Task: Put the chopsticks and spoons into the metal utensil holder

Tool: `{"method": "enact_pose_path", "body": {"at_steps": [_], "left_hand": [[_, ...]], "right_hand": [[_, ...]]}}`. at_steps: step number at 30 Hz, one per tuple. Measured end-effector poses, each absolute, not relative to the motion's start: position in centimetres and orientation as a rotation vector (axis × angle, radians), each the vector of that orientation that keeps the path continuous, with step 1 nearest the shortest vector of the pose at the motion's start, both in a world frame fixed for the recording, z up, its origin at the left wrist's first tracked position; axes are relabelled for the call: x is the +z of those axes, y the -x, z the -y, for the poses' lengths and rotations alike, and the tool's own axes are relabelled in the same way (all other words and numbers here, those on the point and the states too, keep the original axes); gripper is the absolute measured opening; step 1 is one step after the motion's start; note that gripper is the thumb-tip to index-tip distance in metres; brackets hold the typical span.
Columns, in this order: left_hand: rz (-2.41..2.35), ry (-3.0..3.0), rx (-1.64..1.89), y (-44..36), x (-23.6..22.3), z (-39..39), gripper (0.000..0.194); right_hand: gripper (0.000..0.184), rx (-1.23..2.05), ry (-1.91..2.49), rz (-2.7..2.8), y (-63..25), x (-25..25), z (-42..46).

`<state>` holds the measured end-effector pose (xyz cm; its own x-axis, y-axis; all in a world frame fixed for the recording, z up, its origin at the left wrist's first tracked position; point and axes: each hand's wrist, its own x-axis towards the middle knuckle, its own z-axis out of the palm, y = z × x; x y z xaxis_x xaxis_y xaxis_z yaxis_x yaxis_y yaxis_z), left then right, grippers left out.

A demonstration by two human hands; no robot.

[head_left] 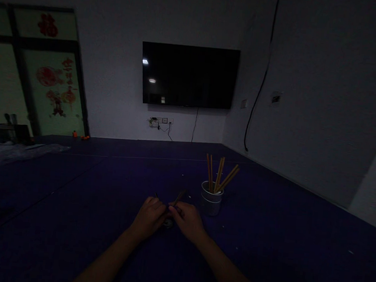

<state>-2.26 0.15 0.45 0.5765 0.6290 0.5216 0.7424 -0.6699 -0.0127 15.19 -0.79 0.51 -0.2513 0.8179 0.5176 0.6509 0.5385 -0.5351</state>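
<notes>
Both hands meet over the dark blue surface, their fingertips almost touching. Between the thumb and fingers of my right hand (186, 220) is a thin brownish stick (180, 196), slanting up and to the right; the dim light hides its exact kind. My left hand (150, 216) is closed, and a short dark tip (156, 195) pokes out beyond its fingers; what it belongs to is hidden. A small, round greyish thing (168, 223) shows just under the fingertips. Right of my right hand stands a grey metal-looking cup (210, 204) with several wooden chopstick-like sticks (219, 174) leaning in it.
The dark blue surface (82, 202) has small white scraps (350, 252) on it. Crumpled clear plastic (21, 151) lies at far left, and small orange things (84, 137) near the wall. A television (189, 76) hangs ahead; a black cable (260, 86) runs down the right wall.
</notes>
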Motion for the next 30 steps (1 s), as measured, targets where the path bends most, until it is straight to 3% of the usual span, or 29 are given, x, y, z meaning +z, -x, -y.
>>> {"method": "enact_pose_path", "body": {"at_steps": [10, 22, 30], "left_hand": [[1.216, 2.615, -0.763, 2.2, 0.6, 0.1, 0.029], [1.228, 2.581, -0.98, 2.5, -0.2, -0.8, 0.038], [1.262, 2.577, -0.983, 2.7, -0.6, -1.2, 0.04]], "right_hand": [[0.043, 0.438, 0.972, 1.684, -15.3, 1.9, 1.2], [0.044, 0.136, 1.015, 1.075, -20.0, 3.8, 0.8], [0.046, -0.012, 1.086, 0.972, -21.6, 4.8, 1.0]]}}
